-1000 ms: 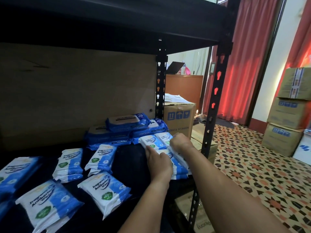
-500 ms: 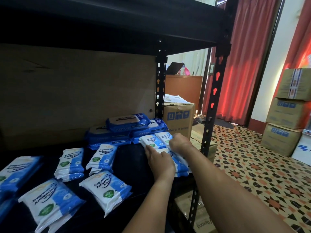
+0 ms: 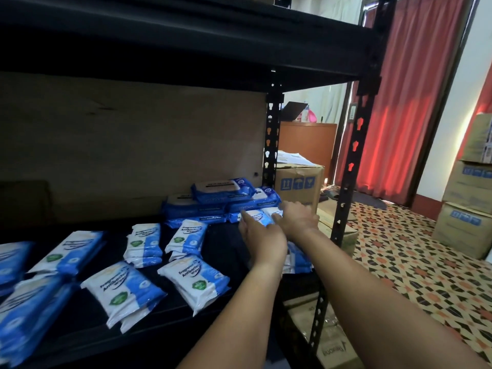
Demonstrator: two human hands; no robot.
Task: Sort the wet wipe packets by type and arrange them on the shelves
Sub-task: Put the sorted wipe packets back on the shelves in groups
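Since a second ago, both my hands have opened out from their curled hold and reached farther back along the shelf (image 3: 218, 310), toward the right rear corner. Now my left hand (image 3: 262, 239) lies with fingers straight and slightly spread, its fingertips touching the white-and-blue small packets (image 3: 257, 217) at the far right of the shelf. My right hand (image 3: 298, 218) is just beside it on the right, fingers stretched flat over the same small packets and reaching up to the edge of the large blue packs (image 3: 223, 198). Neither hand grips anything; both are wide and pressing or touching only.

More small packets (image 3: 298, 258) lie under my right forearm at the shelf's right edge, partly hidden. The large blue packs are stacked at the far right against the brown back panel (image 3: 133, 145), several deep, 1 lying on top. Nearer and to the left, white-and-blue antibacterial packets are spread on the dark shelf: 2 stacks in the middle (image 3: 145, 245) and (image 3: 186, 239), 2 nearer ones (image 3: 125, 291) and (image 3: 195, 282), and further ones (image 3: 70, 251) running off to the left edge, somewhat blurred.

Beyond the black upright post (image 3: 348, 182) stands a cardboard box (image 3: 298, 182), with red curtains (image 3: 415, 102) behind and a patterned tile floor (image 3: 412, 262) to the right.
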